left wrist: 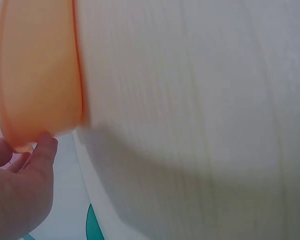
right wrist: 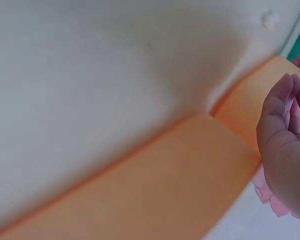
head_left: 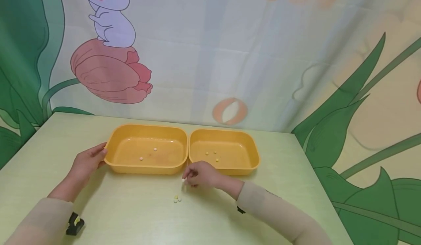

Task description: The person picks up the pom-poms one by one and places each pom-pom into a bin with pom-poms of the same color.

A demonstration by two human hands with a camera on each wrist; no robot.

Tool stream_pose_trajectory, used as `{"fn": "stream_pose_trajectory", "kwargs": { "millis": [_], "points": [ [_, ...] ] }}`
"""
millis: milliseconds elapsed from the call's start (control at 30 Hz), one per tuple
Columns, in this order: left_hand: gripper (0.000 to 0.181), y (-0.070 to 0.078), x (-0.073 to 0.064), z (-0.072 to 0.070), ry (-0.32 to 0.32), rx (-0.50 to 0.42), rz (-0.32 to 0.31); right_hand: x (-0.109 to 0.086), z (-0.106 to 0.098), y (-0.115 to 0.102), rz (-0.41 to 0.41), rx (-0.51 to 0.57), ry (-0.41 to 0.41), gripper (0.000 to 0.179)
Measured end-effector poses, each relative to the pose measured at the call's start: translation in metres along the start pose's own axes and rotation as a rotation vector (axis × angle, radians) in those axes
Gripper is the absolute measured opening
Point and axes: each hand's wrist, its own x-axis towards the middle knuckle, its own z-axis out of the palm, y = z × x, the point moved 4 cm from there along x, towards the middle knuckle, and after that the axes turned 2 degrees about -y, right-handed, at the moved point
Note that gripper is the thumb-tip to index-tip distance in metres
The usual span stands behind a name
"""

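My left hand (head_left: pixel 86 161) holds the left end of the larger yellow plastic tray (head_left: pixel 144 169), with the thumb (left wrist: pixel 46 147) against the outer wall and the fingers at the rim. Between its thumb and fingertips, my right hand (head_left: pixel 203 174) pinches a small white round pellet (head_left: pixel 183 180) just in front of where the trays meet. Several similar pellets (head_left: pixel 175 201) lie grouped on the table, one of them yellower. Two whitish pellets (head_left: pixel 141 159) sit inside the left tray. In the smaller right tray (head_left: pixel 243 171) are three yellow pellets (head_left: pixel 217 160).
Both trays stand side by side near the back of the pale table (head_left: pixel 131 208). A printed curtain (head_left: pixel 197 55) hangs behind them. By my left sleeve is a small black object (head_left: pixel 75 224) with a yellow part.
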Motion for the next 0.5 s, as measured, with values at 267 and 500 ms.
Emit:
{"fn": "stream_pose_trajectory", "kwargs": {
  "millis": [267, 500],
  "points": [
    [0.059, 0.001, 0.0, 0.0, -0.002, -0.005, 0.003, 0.001, -0.018, -0.02, 0.018, 0.06, -0.028, 0.007],
    [0.06, 0.001, 0.0, 0.001, -0.006, -0.013, 0.02, 0.008, -0.034, -0.038, 0.034, 0.088, -0.061, 0.009]
  ]
}}
